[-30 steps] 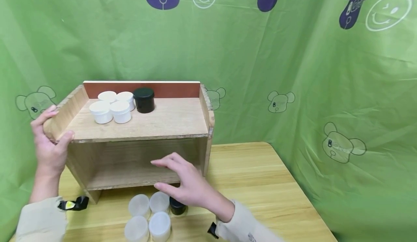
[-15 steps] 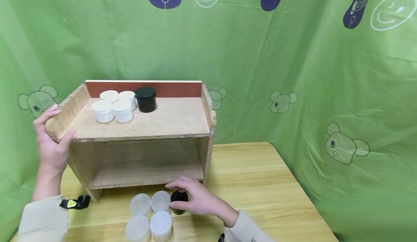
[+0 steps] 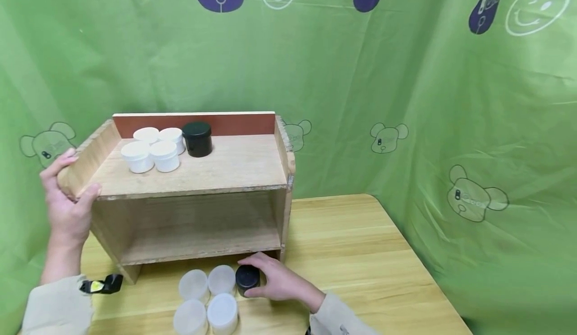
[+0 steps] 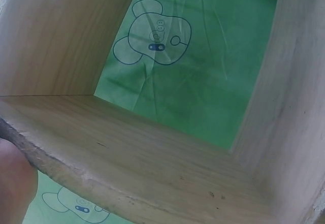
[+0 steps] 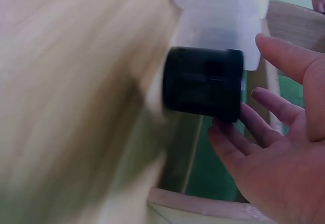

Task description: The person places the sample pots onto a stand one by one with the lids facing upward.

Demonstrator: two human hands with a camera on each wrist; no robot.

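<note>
My left hand (image 3: 67,210) grips the left side panel of a two-tier wooden shelf (image 3: 239,167), thumb on the front edge. In the left wrist view a fingertip (image 4: 15,178) lies at the wood's edge. Below the shelf's front, my right hand (image 3: 279,280) is spread beside a small black lidded jar (image 3: 248,278) on the table. The right wrist view has fingertips at the black jar's (image 5: 200,82) lid rim, while the thumb (image 5: 284,54) stands apart from it. Several translucent jars (image 3: 223,311) are grouped left of the black jar.
On the upper tier stand several white jars (image 3: 165,155) and a larger black jar (image 3: 197,142). The wooden table (image 3: 351,255) extends right of the shelf. A green printed curtain (image 3: 333,74) hangs behind and to the right.
My right hand has come down from in front of the shelf's lower tier to the small black jar. The left hand has kept its grip on the panel.
</note>
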